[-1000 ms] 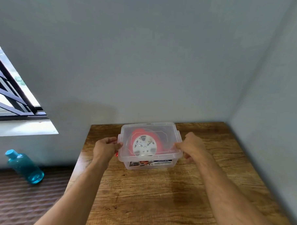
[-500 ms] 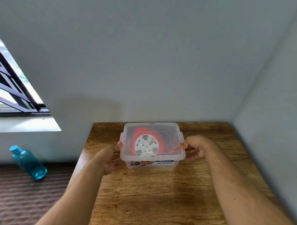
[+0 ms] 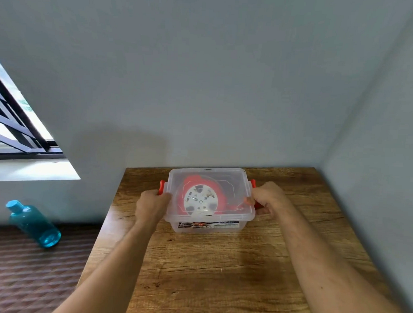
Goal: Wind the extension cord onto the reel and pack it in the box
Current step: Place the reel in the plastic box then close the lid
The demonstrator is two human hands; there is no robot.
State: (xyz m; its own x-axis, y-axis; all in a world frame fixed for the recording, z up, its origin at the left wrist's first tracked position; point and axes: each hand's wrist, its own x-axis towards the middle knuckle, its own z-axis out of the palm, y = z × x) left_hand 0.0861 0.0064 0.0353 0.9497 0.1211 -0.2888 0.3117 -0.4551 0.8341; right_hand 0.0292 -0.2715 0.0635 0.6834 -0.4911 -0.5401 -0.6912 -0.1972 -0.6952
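Centrally in the frame, the box (image 3: pixel 208 203) is gripped at both ends: left hand (image 3: pixel 151 204) and right hand (image 3: pixel 268 198) are curled on its red latches.

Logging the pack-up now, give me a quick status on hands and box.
Left hand and right hand each at a red side latch. Reel inside the clear box, lid on. Nothing in the way.

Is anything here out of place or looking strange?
Only the blue bottle, which lies on its side on the floor left of the table. On the table, the box sits level with its lid on and the reel inside.
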